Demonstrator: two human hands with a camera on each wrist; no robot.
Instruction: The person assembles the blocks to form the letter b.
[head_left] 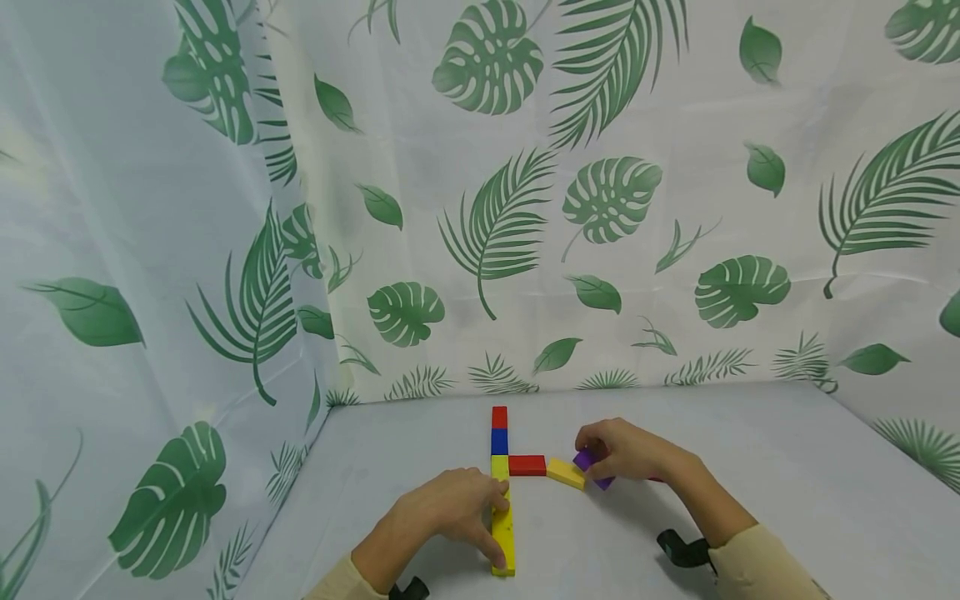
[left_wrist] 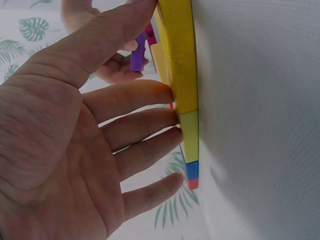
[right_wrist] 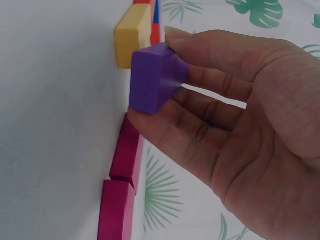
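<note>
Your right hand [head_left: 630, 450] is pinching a purple block [right_wrist: 145, 80] between thumb and fingertips; whether it is touching the tabletop [head_left: 810, 467] you cannot tell. That block is hovering or standing at the right end of a slanting orange-yellow block [head_left: 565, 473]. Two magenta blocks [right_wrist: 116, 210] are lying close by, below your fingers in the right wrist view.

Your left hand [head_left: 453, 504] is spreading, fingers nearly straight, its thumb and fingertips touching a straight row: yellow block [head_left: 506, 537], paler yellow block [left_wrist: 190, 137], blue block [head_left: 499, 442], red end block [head_left: 499, 417]. Another red block [head_left: 527, 466] is branching rightward from that row, reaching the orange-yellow one.
</note>
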